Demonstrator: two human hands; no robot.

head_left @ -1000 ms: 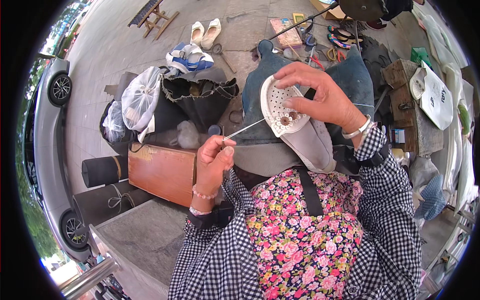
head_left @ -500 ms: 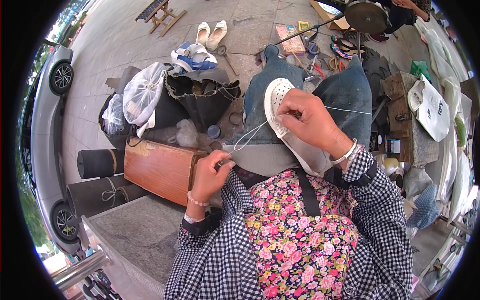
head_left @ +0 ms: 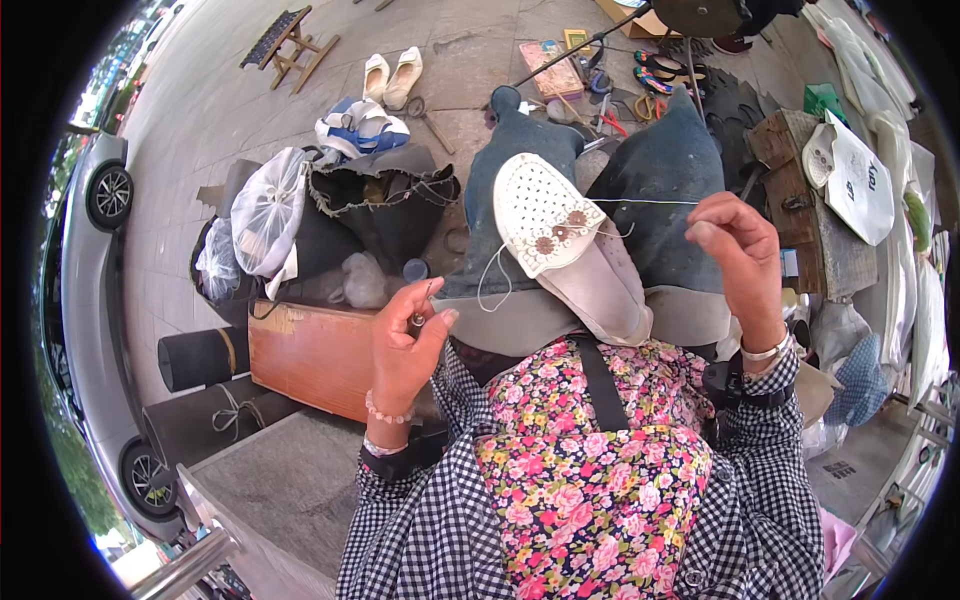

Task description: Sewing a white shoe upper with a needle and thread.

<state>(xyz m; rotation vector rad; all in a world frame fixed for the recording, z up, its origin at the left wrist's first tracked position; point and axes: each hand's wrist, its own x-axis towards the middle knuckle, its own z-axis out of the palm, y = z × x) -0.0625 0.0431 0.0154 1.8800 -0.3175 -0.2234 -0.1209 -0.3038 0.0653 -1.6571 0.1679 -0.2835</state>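
A white perforated shoe (head_left: 535,205) with brown flower trim lies across my lap, on blue-green cloth (head_left: 655,185) with grey edging. White thread (head_left: 645,201) runs taut from the shoe's trim to my right hand (head_left: 740,255), whose thumb and forefinger pinch it to the right of the shoe. A slack loop of thread (head_left: 480,285) hangs from the shoe's left side. Left of the shoe, apart from it, my left hand (head_left: 408,340) is closed round a small thin metal tool (head_left: 417,320). The fingers cover most of that tool, so its kind is unclear.
To the left are a wooden box (head_left: 310,355), black rolls (head_left: 200,358) and an open dark bag (head_left: 385,200). White shoes (head_left: 393,78), a hammer (head_left: 431,125) and scissors (head_left: 610,122) lie ahead. A wooden crate (head_left: 800,170) stands at right.
My right hand has left the shoe and moved right, drawing thread out. The shoe now shows its perforated upper and flowers. The loop has shrunk away from my left hand.
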